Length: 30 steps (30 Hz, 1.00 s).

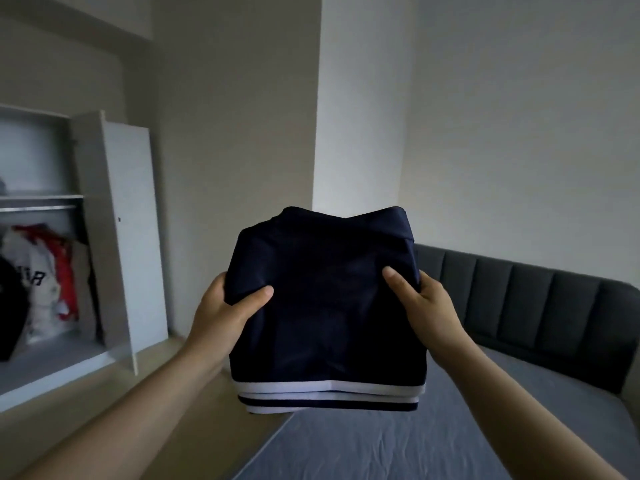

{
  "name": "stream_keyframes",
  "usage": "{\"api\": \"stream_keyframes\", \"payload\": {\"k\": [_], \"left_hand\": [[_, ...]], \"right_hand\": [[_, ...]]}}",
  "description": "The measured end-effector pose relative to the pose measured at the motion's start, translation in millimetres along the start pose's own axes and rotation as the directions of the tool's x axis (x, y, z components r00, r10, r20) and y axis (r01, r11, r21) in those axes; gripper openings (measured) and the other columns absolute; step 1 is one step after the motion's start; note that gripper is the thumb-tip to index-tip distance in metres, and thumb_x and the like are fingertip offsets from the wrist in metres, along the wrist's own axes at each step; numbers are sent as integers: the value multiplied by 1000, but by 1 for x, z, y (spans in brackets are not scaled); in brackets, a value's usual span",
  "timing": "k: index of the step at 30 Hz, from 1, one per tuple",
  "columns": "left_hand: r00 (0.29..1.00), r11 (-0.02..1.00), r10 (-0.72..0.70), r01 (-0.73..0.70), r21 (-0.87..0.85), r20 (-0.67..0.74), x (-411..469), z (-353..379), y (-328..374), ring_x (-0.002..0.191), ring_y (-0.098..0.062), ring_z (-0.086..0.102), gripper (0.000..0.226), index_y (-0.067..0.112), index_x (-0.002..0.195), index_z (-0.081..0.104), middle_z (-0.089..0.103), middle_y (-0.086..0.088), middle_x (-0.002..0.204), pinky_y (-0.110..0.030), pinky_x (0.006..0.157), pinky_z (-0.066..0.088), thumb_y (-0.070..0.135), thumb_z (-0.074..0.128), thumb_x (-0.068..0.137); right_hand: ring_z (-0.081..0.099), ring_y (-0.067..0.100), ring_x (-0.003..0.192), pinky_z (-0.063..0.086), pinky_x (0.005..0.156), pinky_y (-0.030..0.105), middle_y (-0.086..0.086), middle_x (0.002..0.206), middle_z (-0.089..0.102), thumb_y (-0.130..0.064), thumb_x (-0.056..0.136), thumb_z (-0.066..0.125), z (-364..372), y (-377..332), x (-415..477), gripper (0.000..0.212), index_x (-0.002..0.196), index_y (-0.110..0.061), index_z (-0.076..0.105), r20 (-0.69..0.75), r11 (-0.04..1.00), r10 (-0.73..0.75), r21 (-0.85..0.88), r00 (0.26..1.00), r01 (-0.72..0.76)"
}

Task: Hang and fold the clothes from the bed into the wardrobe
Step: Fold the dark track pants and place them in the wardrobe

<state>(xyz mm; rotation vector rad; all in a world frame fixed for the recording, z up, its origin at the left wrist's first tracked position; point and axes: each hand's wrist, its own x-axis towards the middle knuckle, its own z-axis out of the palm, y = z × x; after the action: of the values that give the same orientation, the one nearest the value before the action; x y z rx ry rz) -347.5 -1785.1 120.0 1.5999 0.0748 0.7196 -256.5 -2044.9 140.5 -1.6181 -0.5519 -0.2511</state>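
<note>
Navy garment (325, 306): folded into a compact, roughly square bundle and held up in the air in front of the chest, above the near corner of the bed (415, 441). White-striped hem edge faces the person, the folded edge points away.

Left hand (221, 317) grips the left side and right hand (427, 306) the right side. Both thumbs lie on top of the cloth. The other fingers are hidden underneath, presumably curled to support it.

Wardrobe (86, 174) lies to the left of the bundle with its door (128, 237) swung open. The left hand is the nearer one. Judgement: the next move is a carry leftward, and the door's edge is the thing to clear.

Wardrobe contents:
- A shelf (41, 196) sits above a rail (38, 208).
- Under the rail hang clothes (38, 282): a white piece with lettering, something red and a dark item at the frame edge.
- A small dark shape on the shelf at the far left is too cut off to identify.

Grey padded headboard (519, 306) stands to the right.
</note>
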Motion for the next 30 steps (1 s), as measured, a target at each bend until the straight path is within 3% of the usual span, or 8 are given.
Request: {"api": "stream_keyframes", "payload": {"k": [4,10,15,20,24,30], "left_hand": [[994,999,-16,20,40,-104,1,-78,-3,95,-14,68,49,30,111,61,71,7,104,-40,85,54,43,80,68],[971,997,-10,27,70,-239,6,-180,-9,99,-13,67,51,28,116,61,70,7,108,-36,86,53,39,81,71],[939,993,28,12,114,-343,25,-242,-19,92,-5,68,33,33,109,63,72,13,101,-31,83,52,29,75,79],[896,988,46,23,150,-441,49,-289,-25,93,-7,68,37,33,111,62,71,12,102,-25,76,52,30,76,77],[856,982,63,39,186,-513,69,-329,-33,99,-11,66,45,28,120,59,69,9,109,-29,80,53,30,75,78],[815,977,50,80,197,-578,115,-408,-54,97,-12,67,46,28,118,59,69,9,109,-33,81,54,30,77,76]], "right_hand": [[70,9,84,57,74,27,-7,91,74,-47,90,58,82,-3,9,21,96,-29,67,90,999,-6,33,996,3],[66,-7,72,47,54,6,-27,79,70,-43,92,57,196,-9,29,12,92,-33,63,230,995,-43,98,972,21],[68,-3,74,48,55,8,-23,82,71,-44,92,57,278,-9,57,17,95,-30,64,341,985,-88,167,936,32],[69,0,77,50,58,9,-18,87,73,-42,93,57,348,-1,90,19,96,-27,68,428,971,-141,236,893,40],[69,1,80,51,61,10,-18,90,73,-42,93,57,409,6,114,20,99,-27,68,476,958,-157,287,865,16],[70,4,84,53,69,16,-15,93,74,-42,92,58,514,14,149,22,102,-26,68,533,947,-156,320,832,-28]]}}
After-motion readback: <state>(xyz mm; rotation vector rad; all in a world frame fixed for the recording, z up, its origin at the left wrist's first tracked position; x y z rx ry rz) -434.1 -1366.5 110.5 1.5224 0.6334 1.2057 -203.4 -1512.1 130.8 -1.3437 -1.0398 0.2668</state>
